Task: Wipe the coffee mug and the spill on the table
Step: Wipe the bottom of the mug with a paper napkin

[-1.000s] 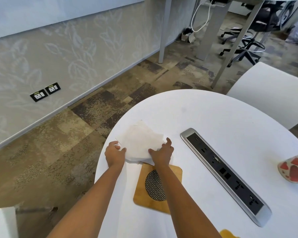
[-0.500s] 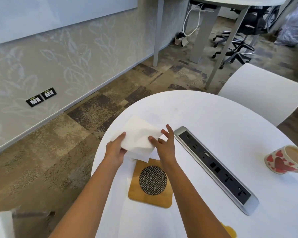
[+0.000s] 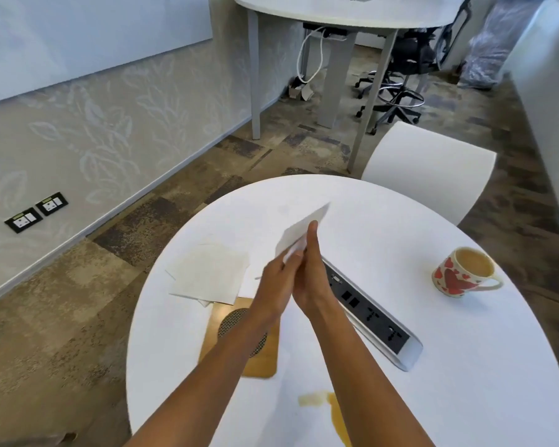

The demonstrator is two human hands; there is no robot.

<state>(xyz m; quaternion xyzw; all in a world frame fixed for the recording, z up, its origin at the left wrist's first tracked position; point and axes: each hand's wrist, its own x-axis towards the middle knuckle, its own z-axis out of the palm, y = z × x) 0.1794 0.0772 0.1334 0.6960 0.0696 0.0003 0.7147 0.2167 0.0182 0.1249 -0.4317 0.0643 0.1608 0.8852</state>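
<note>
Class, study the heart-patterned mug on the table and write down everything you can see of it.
The mug is pale ceramic by its look, printed with red hearts. It stands upright on the white table, right of the power strip and apart from it. Its handle points right. Milky brown coffee sits a little below its rim. Only the table touches it.

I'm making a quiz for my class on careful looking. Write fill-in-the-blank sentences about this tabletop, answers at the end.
1. The mug is decorated with red ____.
2. The left hand and the right hand together hold a white paper ____.
3. The brown spill lies on the ____.
4. From the person's view, the mug stands ____ of the power strip.
Answers: hearts; napkin; table; right.
</note>
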